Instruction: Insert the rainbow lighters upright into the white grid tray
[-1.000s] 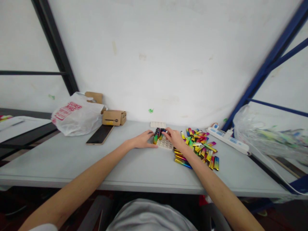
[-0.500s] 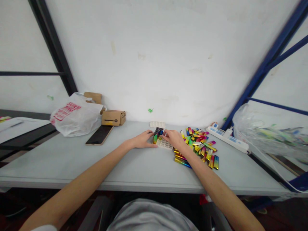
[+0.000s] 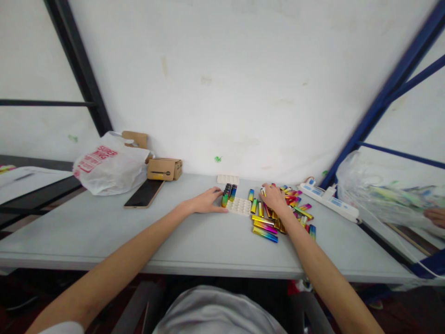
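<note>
A white tray [image 3: 239,207] with a grid of round pockets lies on the table in the middle of the head view. Several shiny gradient-coloured tubes [image 3: 225,199] with black tops stand upright at its left end. My left hand [image 3: 207,202] grips that end, thumb in front and fingers behind, beside the upright tubes. To the right of the tray is a loose pile of similar metallic tubes [image 3: 264,234]. My right hand [image 3: 274,198] is over the pile's far left part, fingers slightly apart and touching the tubes; the palm hides some of them.
A second white tray [image 3: 228,179] lies against the wall. On the left are a dark phone [image 3: 144,194], a cardboard box [image 3: 164,169] and a white plastic bag [image 3: 111,164]. A power strip [image 3: 330,202] runs along the right. Another person's hand [image 3: 436,216] shows at the far right edge.
My right hand has moved right from the tray to the pile, uncovering the tray's pockets and the nearer tubes. My left hand stays at the tray. Another person's hand has appeared at the right edge.
</note>
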`<state>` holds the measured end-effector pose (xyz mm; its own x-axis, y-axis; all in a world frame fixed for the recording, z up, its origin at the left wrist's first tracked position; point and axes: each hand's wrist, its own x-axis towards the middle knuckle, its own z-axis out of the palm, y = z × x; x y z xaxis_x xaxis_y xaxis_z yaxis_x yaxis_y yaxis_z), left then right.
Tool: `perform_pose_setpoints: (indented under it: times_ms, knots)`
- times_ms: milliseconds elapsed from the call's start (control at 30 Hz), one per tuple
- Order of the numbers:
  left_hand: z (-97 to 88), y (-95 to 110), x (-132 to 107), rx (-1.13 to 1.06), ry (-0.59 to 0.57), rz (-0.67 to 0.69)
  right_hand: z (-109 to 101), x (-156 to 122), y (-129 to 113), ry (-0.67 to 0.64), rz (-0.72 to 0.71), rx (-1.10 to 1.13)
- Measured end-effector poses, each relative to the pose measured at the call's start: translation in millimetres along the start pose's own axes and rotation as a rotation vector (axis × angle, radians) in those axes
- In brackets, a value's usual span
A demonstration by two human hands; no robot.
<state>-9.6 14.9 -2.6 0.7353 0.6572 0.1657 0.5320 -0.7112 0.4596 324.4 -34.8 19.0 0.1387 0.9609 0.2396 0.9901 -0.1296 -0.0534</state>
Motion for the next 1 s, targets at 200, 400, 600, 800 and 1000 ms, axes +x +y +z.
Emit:
perform_pose_setpoints:
  times_ms: [200,400,600,800,1000]
  knots:
    - [0.0,-1,0,0.012,-0.014,-0.002,5,8,-7,0.054,-0.089,0.078]
    - [1.0,-3,0,-0.011,0.010,0.011,7,14,-7,0.245,-0.199,0.392]
    - [1.1,-1,0,-0.001,0.000,0.011,17,10,-26,0.109,-0.208,0.997]
    - [2.9,-3,0,0.009,0.025,0.047,12,-11,-50,-0.054,-0.247,1.195]
    - [4.2,-7,1,0.004,0.017,0.027,-1,-29,-66,0.083,-0.284,0.958]
